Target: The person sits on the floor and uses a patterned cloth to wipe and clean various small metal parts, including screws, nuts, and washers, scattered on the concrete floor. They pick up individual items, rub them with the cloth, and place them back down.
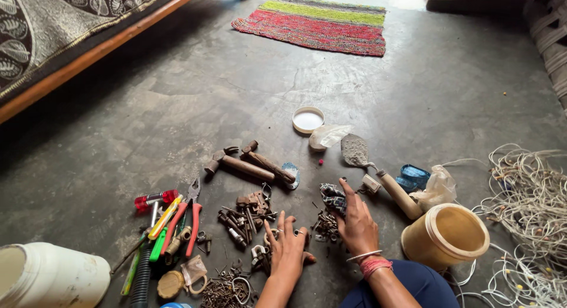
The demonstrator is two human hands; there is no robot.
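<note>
A grey concrete floor [177, 107] is seen from above, with a striped rug [316, 24] at twelve o'clock. A white tub [50, 275] is set at eight o'clock and a tan jar [446, 234] at four o'clock, beside tangled cord [528, 213]. Two hammers [251, 163] are laid at the centre, red pliers [186, 219] toward eight o'clock. The left hand [286, 249] is spread flat, released, over rusty screws [248, 213]. The right hand [354, 222] is rested with fingers loose, touching a small bundle [332, 197] just above.
</note>
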